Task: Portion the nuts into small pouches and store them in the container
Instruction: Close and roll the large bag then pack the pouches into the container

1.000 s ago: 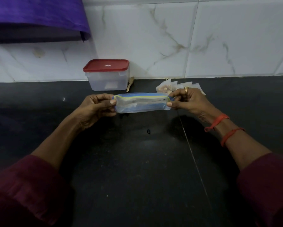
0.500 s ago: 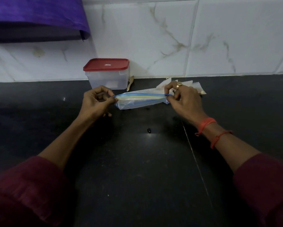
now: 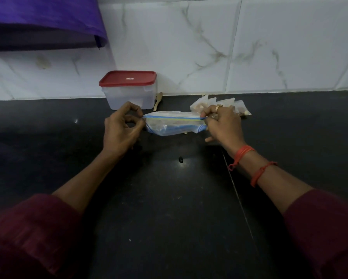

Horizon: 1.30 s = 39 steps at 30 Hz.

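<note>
A clear zip bag [image 3: 174,125] with a blue and yellow seal strip lies stretched sideways just above the black counter. My left hand [image 3: 122,128] pinches its left end and my right hand [image 3: 222,125] pinches its right end. Several small clear pouches with nuts [image 3: 219,105] lie behind my right hand, partly hidden by it. A clear plastic container [image 3: 128,91] with a shut red lid stands at the back by the wall, just beyond my left hand.
A small wooden spoon [image 3: 158,101] leans by the container's right side. One small dark bit [image 3: 181,159] lies on the black counter [image 3: 169,208] in front of the bag. White marble tiles back the counter; a purple cloth [image 3: 38,15] hangs at the upper left.
The bag's mouth, held open a second ago, is now pulled flat and closed into a thin line. Both hands have moved slightly away from me toward the wall and lowered the bag.
</note>
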### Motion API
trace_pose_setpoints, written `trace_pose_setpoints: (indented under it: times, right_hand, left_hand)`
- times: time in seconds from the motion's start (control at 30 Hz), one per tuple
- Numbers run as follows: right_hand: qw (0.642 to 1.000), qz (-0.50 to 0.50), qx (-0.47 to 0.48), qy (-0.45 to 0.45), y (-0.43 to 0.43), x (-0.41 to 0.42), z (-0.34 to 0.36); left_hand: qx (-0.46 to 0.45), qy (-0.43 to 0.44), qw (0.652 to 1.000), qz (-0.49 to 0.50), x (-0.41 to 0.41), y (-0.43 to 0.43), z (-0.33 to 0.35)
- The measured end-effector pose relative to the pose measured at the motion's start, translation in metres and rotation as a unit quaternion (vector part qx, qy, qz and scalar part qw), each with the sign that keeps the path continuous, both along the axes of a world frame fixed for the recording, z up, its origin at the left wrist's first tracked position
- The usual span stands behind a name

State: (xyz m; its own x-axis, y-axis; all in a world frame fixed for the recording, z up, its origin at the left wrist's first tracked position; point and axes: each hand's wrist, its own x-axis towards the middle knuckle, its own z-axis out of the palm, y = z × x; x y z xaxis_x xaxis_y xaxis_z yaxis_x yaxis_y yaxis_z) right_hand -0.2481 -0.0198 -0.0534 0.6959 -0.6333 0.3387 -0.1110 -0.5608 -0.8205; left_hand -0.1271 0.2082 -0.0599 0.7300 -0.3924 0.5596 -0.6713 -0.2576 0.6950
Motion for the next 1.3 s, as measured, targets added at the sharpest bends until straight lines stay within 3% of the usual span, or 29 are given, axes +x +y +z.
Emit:
trace_pose_setpoints:
  times: [0.07,0.3,0.4,0.53,0.6,0.7,0.83,0.9,1.0,1.2,1.3]
  right_hand:
    - [1.0,-0.006,0.001,-0.019,0.004,0.0,-0.002]
    - [0.969,0.09,-0.23,0.002,-0.007,-0.008,-0.003]
    - [0.938,0.142,-0.315,0.036,-0.017,-0.015,-0.002]
    - [0.92,0.107,-0.376,0.016,-0.018,-0.02,0.001]
    - [0.94,0.076,-0.33,-0.038,-0.015,-0.017,0.002]
    - [0.986,0.028,-0.148,-0.075,-0.005,-0.01,0.007]
    - [0.996,-0.001,-0.026,-0.08,0.004,-0.004,0.004]
    - [0.998,0.005,0.007,-0.068,0.006,-0.005,0.001]
    - [0.991,0.033,0.111,-0.064,0.009,-0.006,-0.003]
    - [0.945,0.094,0.294,-0.105,0.012,-0.003,0.003]
    - [0.906,0.133,0.38,-0.134,0.014,-0.002,0.005]
  left_hand:
    - [-0.004,0.003,1.0,0.006,-0.002,-0.001,0.0]
    - [-0.05,0.08,0.996,0.005,0.002,0.006,-0.002]
    - [-0.059,0.102,0.993,0.02,0.005,0.007,-0.001]
    - [-0.042,0.108,0.993,0.026,0.009,0.008,-0.001]
    - [-0.026,0.078,0.996,0.045,0.008,0.008,-0.001]
    - [0.015,-0.025,0.996,0.082,0.005,0.006,-0.001]
    - [0.049,-0.117,0.987,0.101,0.002,0.002,-0.001]
    - [0.019,-0.071,0.994,0.085,0.003,0.002,0.0]
    - [-0.032,0.072,0.997,0.003,0.006,0.004,0.003]
    - [-0.181,0.288,0.931,-0.135,0.006,0.003,0.01]
    - [-0.22,0.321,0.917,-0.093,0.002,-0.006,0.007]
